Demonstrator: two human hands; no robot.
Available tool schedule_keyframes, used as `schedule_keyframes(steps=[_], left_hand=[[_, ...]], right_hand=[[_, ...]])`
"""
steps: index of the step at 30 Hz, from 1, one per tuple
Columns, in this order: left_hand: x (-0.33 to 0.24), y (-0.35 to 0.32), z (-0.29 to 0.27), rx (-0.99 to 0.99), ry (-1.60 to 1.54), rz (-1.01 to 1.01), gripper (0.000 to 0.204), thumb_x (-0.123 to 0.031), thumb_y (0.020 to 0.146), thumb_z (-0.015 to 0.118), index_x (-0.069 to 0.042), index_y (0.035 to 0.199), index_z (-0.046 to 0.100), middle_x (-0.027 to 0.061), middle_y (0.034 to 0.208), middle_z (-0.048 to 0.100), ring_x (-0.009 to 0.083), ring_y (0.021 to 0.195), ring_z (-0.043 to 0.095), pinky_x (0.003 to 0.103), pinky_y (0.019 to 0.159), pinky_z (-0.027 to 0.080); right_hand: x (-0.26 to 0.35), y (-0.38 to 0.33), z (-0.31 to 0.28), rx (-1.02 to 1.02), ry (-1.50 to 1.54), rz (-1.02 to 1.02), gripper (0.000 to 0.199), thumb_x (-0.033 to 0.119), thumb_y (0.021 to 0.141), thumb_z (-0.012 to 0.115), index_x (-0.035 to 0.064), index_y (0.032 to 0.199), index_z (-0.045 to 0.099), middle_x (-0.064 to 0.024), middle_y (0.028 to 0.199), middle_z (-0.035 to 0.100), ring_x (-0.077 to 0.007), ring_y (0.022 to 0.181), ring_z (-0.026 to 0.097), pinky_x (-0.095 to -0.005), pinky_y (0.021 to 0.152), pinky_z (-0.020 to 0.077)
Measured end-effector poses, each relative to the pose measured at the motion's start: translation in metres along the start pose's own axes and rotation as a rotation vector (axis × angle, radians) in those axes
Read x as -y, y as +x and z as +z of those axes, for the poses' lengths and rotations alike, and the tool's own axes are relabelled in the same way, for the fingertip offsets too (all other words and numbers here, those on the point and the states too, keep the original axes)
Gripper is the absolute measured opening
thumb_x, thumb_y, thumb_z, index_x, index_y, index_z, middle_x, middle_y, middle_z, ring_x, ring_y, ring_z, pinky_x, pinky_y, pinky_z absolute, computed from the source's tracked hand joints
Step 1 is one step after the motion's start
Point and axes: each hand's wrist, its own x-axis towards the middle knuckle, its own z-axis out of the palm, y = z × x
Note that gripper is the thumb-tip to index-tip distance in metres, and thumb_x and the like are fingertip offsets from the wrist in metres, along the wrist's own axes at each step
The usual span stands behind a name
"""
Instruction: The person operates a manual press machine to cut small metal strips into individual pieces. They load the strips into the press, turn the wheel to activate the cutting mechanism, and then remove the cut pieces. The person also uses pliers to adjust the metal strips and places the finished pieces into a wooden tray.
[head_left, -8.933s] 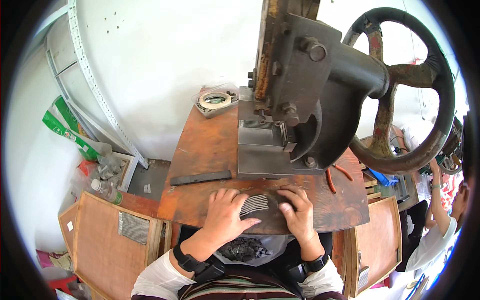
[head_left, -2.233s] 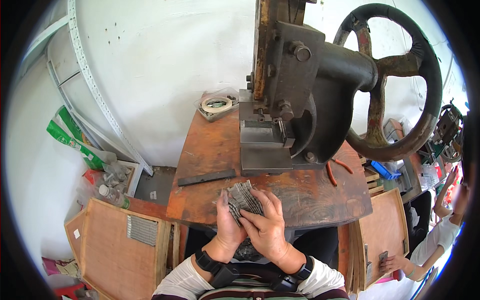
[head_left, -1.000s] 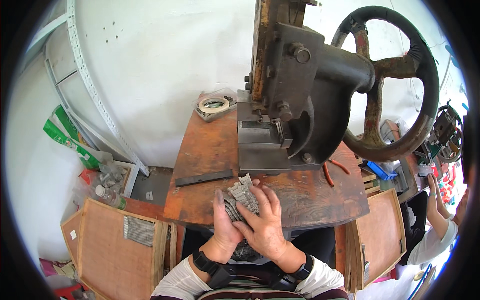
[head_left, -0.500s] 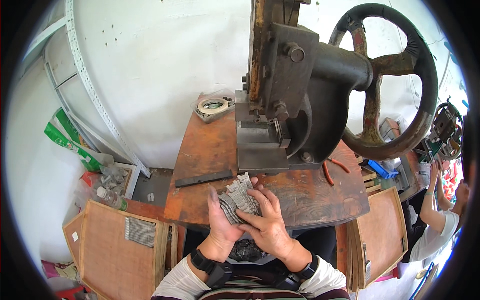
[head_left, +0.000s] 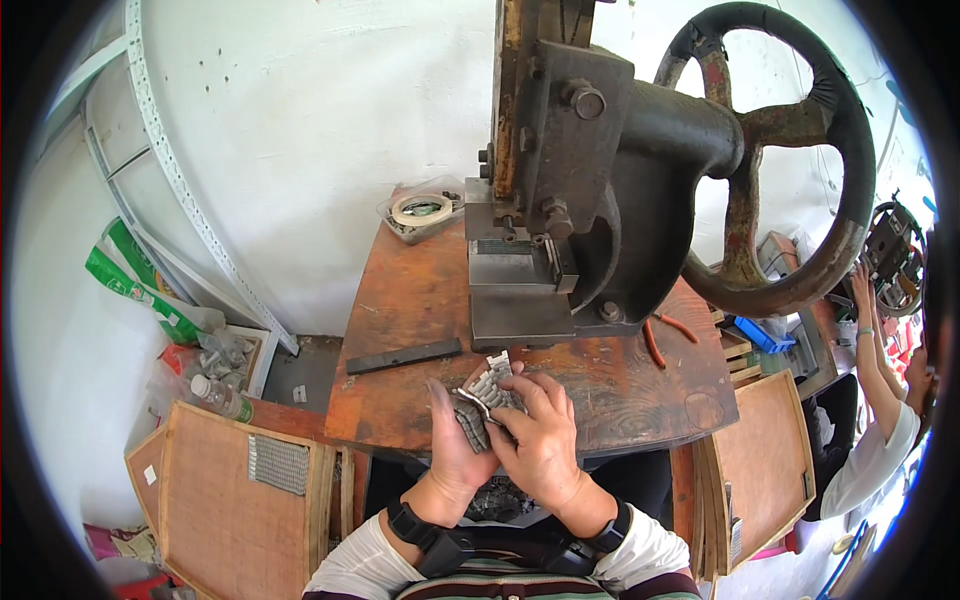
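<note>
Our fingers are bent inward on both hands and clamped on a bundle of grey metal pieces. Those of the left hand are partly hidden behind it, the thumb standing up along its left, while the right hand grips it from the other side.

Largest around us is the white wall, well beyond our fingers. Nearer, beyond them and a little to the right, towers a dark press, its spoked handwheel reaching far off to the right. Below and beyond our fingers spreads the worn brown table; we hold the bundle near its near edge. Well off to our fingers' right is another person in a white top, arms raised.

Low to the left of our fingers, well apart, we see a wooden tray; low to the right leans a second tray. Dark pieces lie heaped just below our fingers, between our wrists. Beyond them to the left sits a clear box with a pale ring inside. Nearer on that side lies a dark bar; to the right, beyond our fingers, a red-handled tool.

Smallest are the bundle's ridged segments: paler rows tilt upward between our hands, darker ones rest by the left palm.
</note>
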Motion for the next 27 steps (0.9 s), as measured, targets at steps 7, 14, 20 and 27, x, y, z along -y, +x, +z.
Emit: schedule_keyframes(steps=[7,14,20,27], left_hand=[[-0.009,0.001,-0.014,0.078,-0.174,-0.091,0.083,-0.074,0.088,0.03,-0.005,0.13,0.046,0.0155,0.127,0.054,0.0301,0.115,0.051,0.044,0.101,0.04],[0.033,0.038,0.01,-0.351,0.055,0.338,0.016,-0.025,0.094,0.057,-0.01,0.1,0.06,0.0037,0.083,0.064,0.0165,0.076,0.062,0.031,0.063,0.049],[0.023,0.018,0.018,-0.353,0.244,0.268,0.02,-0.026,0.092,0.063,-0.007,0.097,0.058,0.0058,0.076,0.062,0.013,0.056,0.056,0.024,0.041,0.038],[-0.017,-0.043,-0.006,0.274,0.848,-0.17,0.022,-0.016,0.086,0.071,-0.003,0.102,0.062,0.0056,0.081,0.064,0.009,0.065,0.057,0.023,0.056,0.045]], right_hand=[[-0.023,0.002,-0.034,0.06,0.543,0.304,0.013,0.003,0.076,0.075,0.0008,0.088,0.069,-0.0116,0.093,0.065,-0.0182,0.077,0.065,-0.0263,0.064,0.0505],[-0.046,-0.001,0.018,-0.263,0.247,0.152,0.013,0.0,0.079,0.071,-0.0005,0.088,0.061,-0.01,0.077,0.065,-0.0149,0.069,0.063,-0.0274,0.063,0.0493],[-0.048,-0.009,0.009,-0.251,0.418,0.255,0.013,0.003,0.079,0.071,0.0006,0.085,0.06,-0.0104,0.078,0.062,-0.0211,0.068,0.061,-0.0308,0.062,0.0477],[-0.056,-0.051,-0.057,0.021,0.881,0.426,0.011,0.003,0.085,0.068,-0.0011,0.095,0.066,-0.0051,0.085,0.065,-0.0098,0.076,0.059,-0.0244,0.068,0.0473]])
